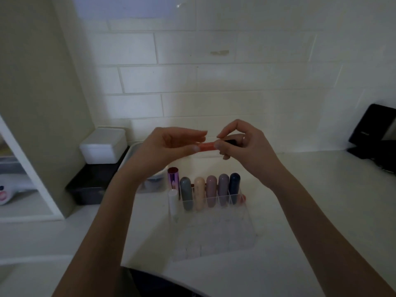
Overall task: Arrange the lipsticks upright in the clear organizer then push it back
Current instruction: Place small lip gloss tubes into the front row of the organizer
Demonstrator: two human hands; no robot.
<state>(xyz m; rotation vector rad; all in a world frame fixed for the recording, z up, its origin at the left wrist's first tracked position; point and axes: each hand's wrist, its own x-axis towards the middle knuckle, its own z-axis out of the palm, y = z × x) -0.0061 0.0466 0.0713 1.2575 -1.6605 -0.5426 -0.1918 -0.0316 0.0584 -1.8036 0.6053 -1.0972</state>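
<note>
A clear organizer point(214, 236) with many small cells sits on the white counter in front of me. Several capsule-shaped lipsticks point(211, 192) stand upright in its back row, in grey, cream, mauve, purple and navy. A metallic pink tube point(173, 179) and a white tube point(172, 201) stand at its left side. Above the organizer I hold a pink lip gloss tube point(206, 146) level between both hands. My left hand point(171, 146) pinches its pink end, and my right hand point(242, 142) grips its dark cap end.
A white lidded box point(102, 145) rests on a dark tray point(92, 181) at the back left, beside a clear bin point(150, 183). A black case point(377, 129) stands at the far right. A tiled wall is behind, a shelf unit point(25, 189) at left.
</note>
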